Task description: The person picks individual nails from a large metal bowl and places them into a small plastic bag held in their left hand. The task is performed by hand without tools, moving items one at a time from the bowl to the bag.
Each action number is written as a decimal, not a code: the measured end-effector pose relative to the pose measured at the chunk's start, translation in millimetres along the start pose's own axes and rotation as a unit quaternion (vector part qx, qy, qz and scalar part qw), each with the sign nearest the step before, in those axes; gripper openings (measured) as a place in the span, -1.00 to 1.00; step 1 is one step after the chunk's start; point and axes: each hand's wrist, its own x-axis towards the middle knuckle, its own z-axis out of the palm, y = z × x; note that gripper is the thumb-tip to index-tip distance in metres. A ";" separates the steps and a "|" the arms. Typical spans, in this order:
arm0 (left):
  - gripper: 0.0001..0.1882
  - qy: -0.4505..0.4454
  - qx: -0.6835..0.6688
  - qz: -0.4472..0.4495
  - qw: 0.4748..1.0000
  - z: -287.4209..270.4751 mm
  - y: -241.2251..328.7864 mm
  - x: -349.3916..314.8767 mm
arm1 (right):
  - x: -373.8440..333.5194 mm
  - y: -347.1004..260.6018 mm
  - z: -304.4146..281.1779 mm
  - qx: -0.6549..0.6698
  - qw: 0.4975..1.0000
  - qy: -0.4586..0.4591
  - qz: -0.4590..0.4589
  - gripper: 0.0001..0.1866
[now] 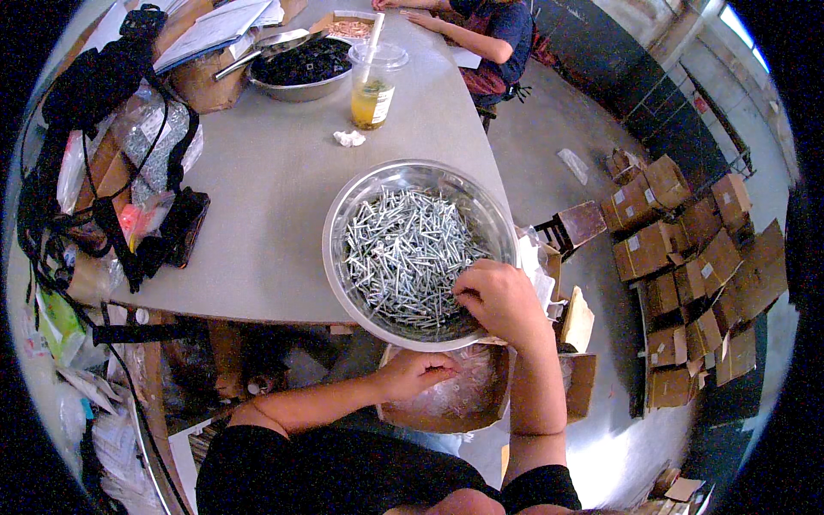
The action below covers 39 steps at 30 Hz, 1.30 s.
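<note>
A wide steel bowl [336, 287] stands at the table's near right corner, heaped with silvery screws [408, 249]. At the bowl's right inner side, my right hand [499, 300] is closed, with its fingertips against the screws; what they pinch is mostly hidden. My left hand [416, 376] is below the bowl's near rim, over a cardboard box [498, 399] of clear, shiny plastic pieces [459, 386]. Its fingers are curled together, and whatever they may hold is too small to make out.
On the grey table [257, 215] are a drink cup [373, 99] with a straw, crumpled tissue [349, 138] and a bowl of black parts [305, 69]. Cables and bags crowd the left. Another person [493, 39] sits at the far end. Cardboard boxes [687, 283] are stacked at right.
</note>
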 end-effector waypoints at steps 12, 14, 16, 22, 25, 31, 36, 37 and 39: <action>-0.84 -0.020 -0.128 -0.122 0.984 -7.2 6.2 4.3 | -55.3 -9.3 -6.5 0.298 0.929 0.217 0.038 -0.89; -0.83 -0.023 -0.132 -0.120 0.984 -4.1 1.3 2.7 | -78.9 -7.8 0.5 0.310 0.920 0.237 -0.006 -0.87; -0.82 -0.047 -0.104 -0.134 0.984 -4.0 4.5 3.5 | -98.5 -5.9 18.1 0.323 0.914 0.245 -0.005 -0.84; -0.77 -0.080 -0.026 -0.181 0.980 -4.9 19.3 4.3 | -128.7 -7.9 45.9 0.366 0.908 0.192 0.072 -0.86; -0.69 -0.097 0.025 -0.125 0.987 -2.3 28.2 9.5 | -140.1 -5.8 61.3 0.392 0.897 0.182 0.092 -0.87; -0.64 -0.140 0.149 -0.012 0.979 -0.4 30.2 15.5 | -151.4 -7.6 63.2 0.335 0.925 0.120 0.131 -0.87; -0.67 -0.125 0.192 0.057 0.972 4.3 28.8 18.5 | -158.2 -5.1 56.5 0.272 0.955 0.110 0.043 -0.84; -0.67 -0.127 0.198 0.063 0.970 4.8 28.1 19.0 | -159.3 -5.3 53.1 0.272 0.955 0.109 0.044 -0.83; -0.67 -0.131 0.210 0.074 0.966 4.6 27.3 19.5 | -161.9 -4.6 47.2 0.273 0.955 0.108 0.046 -0.79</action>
